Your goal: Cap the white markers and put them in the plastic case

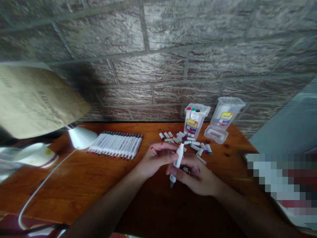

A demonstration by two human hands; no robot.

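A white marker (180,154) is held between both hands, tilted, with a dark tip pointing down toward me and a dark upper end. My left hand (158,161) grips its upper part between thumb and fingers. My right hand (198,176) pinches its lower part; something small and pale shows near its fingers, too hidden to name. Just behind the hands, several short white caps (194,143) with coloured ends lie scattered. To the left, several white markers (115,145) lie side by side in a neat row.
A clear plastic case (202,120) holds three markers, topped red, green and black. Beside it stands another clear case (229,107) with its lid (216,134) open. A lamp with a paper shade (42,99), its white cable (37,190) and a white cup (37,154) occupy the left.
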